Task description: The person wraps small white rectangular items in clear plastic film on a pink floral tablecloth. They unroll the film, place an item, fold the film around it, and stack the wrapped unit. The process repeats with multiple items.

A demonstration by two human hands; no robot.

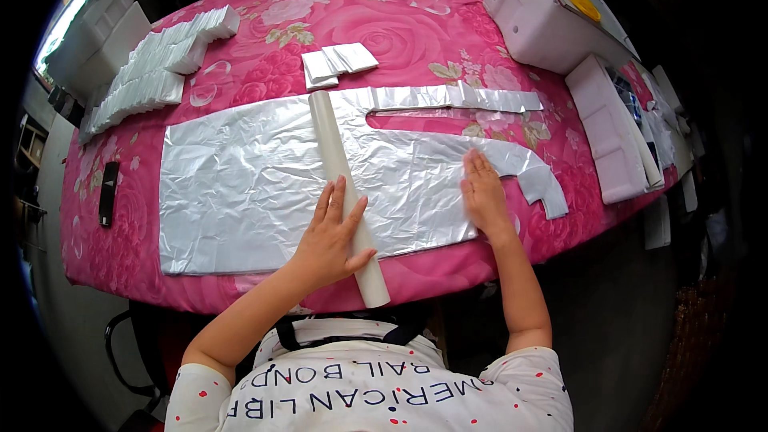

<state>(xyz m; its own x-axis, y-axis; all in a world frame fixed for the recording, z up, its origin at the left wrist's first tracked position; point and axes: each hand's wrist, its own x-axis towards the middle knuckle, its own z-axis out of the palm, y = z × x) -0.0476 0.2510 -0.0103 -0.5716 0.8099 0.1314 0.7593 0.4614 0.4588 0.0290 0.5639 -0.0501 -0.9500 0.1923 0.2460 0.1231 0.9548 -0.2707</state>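
Note:
A thin, silvery-white plastic sheet (232, 192) lies spread and crinkled across the table. At its right end a deep slot parts it into two long strips; the nearer strip bends toward me at its tip. A smooth cream tube (326, 132) lies crosswise over the sheet, its near end reaching past the sheet's edge. Over the tube's nearer half rests my left hand (324, 244), fingers spread and thumb apart, not wrapped around it. My right hand (484, 200) lies flat on the sheet near the base of the bent strip, its fingers straight.
Pink floral cloth (392, 24) covers the table. White folded packets (340, 62) sit beyond the tube, with stacked rows of packets (148, 76) at far left. A black object (108, 194) lies left. White foam boxes (532, 20) and a foam tray (604, 132) stand right, near a yellow ring (579, 2).

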